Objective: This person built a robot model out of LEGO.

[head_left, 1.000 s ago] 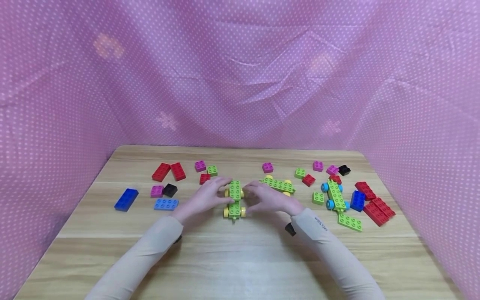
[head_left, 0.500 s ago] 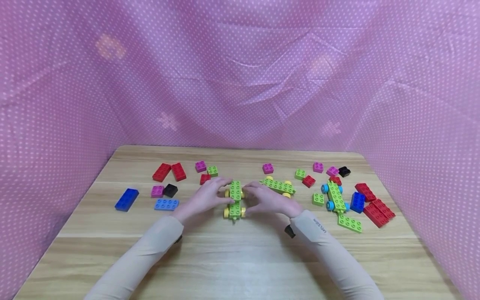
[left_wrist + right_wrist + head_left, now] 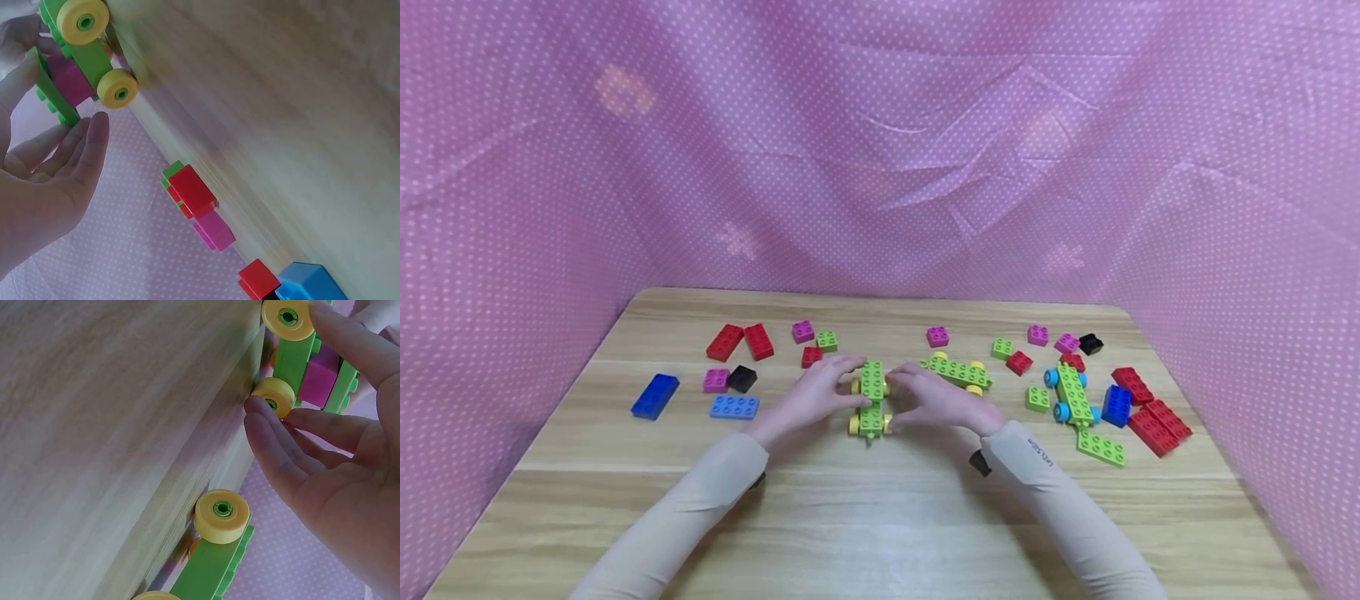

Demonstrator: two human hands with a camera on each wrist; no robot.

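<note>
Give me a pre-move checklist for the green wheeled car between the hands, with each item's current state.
1. Car standing on its yellow wheels on the table: ok.
2. Left hand at the car's left side: ok, fingers relaxed beside it; the left wrist view shows the fingertips at the top green plate.
3. Right hand at the car's right side: ok, fingers touch a yellow wheel in the right wrist view.
4. Firm grip on the car: cannot tell; fingers look straight, not curled round it.
5. Pink brick seated between the green plates: cannot tell how tightly.
6. Second green car apart from the right hand: ok, it lies just behind it.
</note>
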